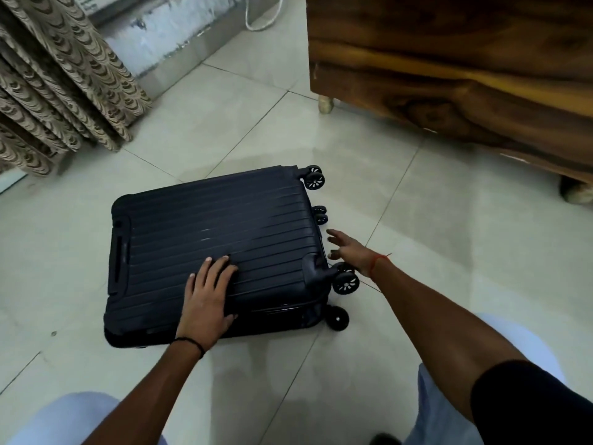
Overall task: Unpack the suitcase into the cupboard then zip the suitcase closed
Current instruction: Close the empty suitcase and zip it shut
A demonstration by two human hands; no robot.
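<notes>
A dark navy ribbed hard-shell suitcase (211, 239) lies flat on the tiled floor with its lid down and its wheels (346, 282) pointing right. My left hand (207, 293) rests palm-down on the lid near the front edge, fingers spread. My right hand (349, 250) hovers at the wheel end of the case, fingers apart and holding nothing; whether it touches the case I cannot tell. The zip along the side is in shadow. A wooden cupboard (449, 59) stands at the upper right.
Patterned brown curtains (61, 78) hang at the upper left beside a low white wall (167, 40). A white cable (256, 20) loops on the floor at the top. The cupboard stands on short feet (325, 104). My knees in light trousers (64, 419) frame the bottom.
</notes>
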